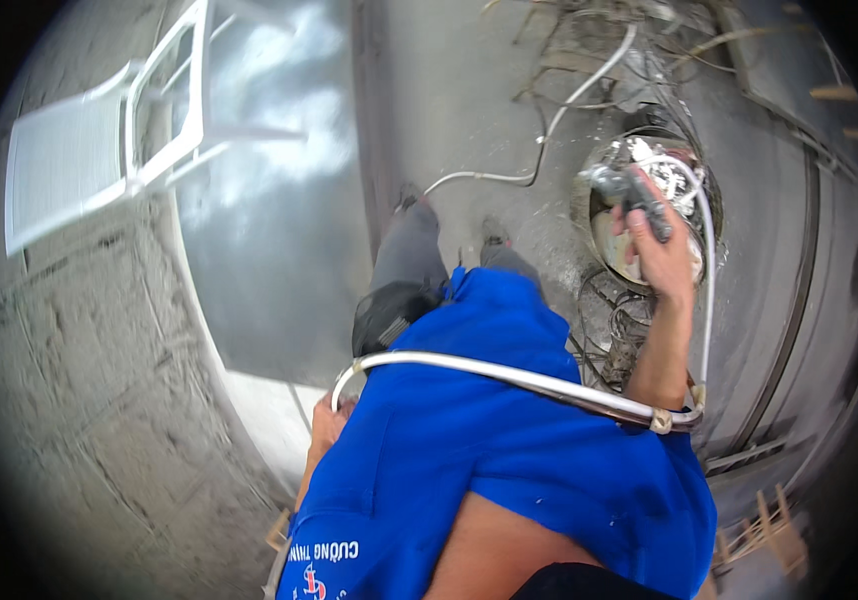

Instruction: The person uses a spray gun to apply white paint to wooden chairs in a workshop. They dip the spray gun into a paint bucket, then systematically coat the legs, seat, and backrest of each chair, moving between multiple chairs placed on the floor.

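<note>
Right hand (661,255) clamped on one spray gun (634,195) over one bucket (649,215). Left hand (327,420) grips one hose (509,375). One white chair (99,140). Concrete floor (79,400), dusty.

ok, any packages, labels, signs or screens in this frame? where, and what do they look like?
Printed mark on the blue shirt: lower left hem near the bottom edge, a line of white lettering above a small red-and-white emblem.
No packages, signs or screens can be made out; the round bucket at upper right shows no label.
</note>
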`<act>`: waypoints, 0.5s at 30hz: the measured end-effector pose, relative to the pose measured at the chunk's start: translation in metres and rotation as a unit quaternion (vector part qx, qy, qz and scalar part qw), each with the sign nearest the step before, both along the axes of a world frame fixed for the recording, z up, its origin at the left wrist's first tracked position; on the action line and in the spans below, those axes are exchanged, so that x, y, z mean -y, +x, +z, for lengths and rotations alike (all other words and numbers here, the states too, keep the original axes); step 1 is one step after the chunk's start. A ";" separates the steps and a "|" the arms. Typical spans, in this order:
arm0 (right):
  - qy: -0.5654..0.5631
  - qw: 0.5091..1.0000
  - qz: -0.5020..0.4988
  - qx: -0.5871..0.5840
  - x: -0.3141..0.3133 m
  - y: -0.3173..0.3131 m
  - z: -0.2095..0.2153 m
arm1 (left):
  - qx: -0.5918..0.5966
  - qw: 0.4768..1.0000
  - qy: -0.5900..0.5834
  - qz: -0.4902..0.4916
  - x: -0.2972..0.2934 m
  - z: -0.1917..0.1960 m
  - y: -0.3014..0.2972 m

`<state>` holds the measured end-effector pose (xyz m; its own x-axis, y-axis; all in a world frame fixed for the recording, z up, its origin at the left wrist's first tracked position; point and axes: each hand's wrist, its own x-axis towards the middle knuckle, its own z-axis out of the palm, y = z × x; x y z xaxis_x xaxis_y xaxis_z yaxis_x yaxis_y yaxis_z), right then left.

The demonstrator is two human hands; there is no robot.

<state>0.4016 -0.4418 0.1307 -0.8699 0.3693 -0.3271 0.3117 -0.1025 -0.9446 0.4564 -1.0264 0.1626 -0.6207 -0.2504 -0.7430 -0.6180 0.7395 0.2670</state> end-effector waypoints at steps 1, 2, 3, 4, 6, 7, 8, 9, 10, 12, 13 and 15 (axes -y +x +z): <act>-0.002 1.000 -0.012 0.002 0.006 0.002 -0.004 | -0.001 0.999 -0.023 -0.042 0.004 -0.002 -0.009; -0.018 1.000 -0.016 -0.008 0.011 0.006 -0.006 | -0.004 0.998 -0.029 -0.063 0.007 -0.010 -0.019; -0.040 0.999 -0.035 0.009 0.019 0.010 -0.009 | -0.007 0.997 -0.032 -0.072 0.010 -0.016 -0.026; -0.047 0.999 -0.021 -0.011 0.024 0.014 -0.010 | -0.012 0.996 -0.033 -0.077 0.014 -0.024 -0.033; -0.061 0.998 -0.008 0.012 0.034 0.020 -0.011 | -0.019 0.996 -0.030 -0.079 0.017 -0.039 -0.040; -0.066 0.997 -0.002 0.029 0.038 0.022 -0.012 | -0.023 0.996 -0.028 -0.079 0.019 -0.045 -0.044; -0.076 0.996 0.004 0.037 0.042 0.023 -0.013 | -0.026 0.996 -0.027 -0.083 0.019 -0.050 -0.047; -0.072 0.997 0.012 0.028 0.046 0.025 -0.013 | -0.026 0.996 -0.025 -0.087 0.019 -0.055 -0.050; -0.068 0.997 0.019 0.024 0.049 0.028 -0.014 | -0.029 0.995 -0.021 -0.093 0.018 -0.059 -0.053; -0.059 0.998 0.029 0.014 0.056 0.033 -0.016 | -0.030 0.994 -0.015 -0.100 0.017 -0.066 -0.058; -0.055 0.998 0.032 0.008 0.059 0.036 -0.017 | -0.032 0.994 -0.013 -0.104 0.016 -0.070 -0.061; -0.057 0.997 0.051 0.017 0.068 0.046 -0.017 | -0.035 0.994 -0.010 -0.108 0.018 -0.077 -0.066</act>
<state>0.4476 -0.5093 0.1133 -0.8892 0.2377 -0.3909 0.3570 -0.1738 -0.9178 0.3902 -1.0447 0.0860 -0.7115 -0.1199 -0.6924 -0.4252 0.8579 0.2884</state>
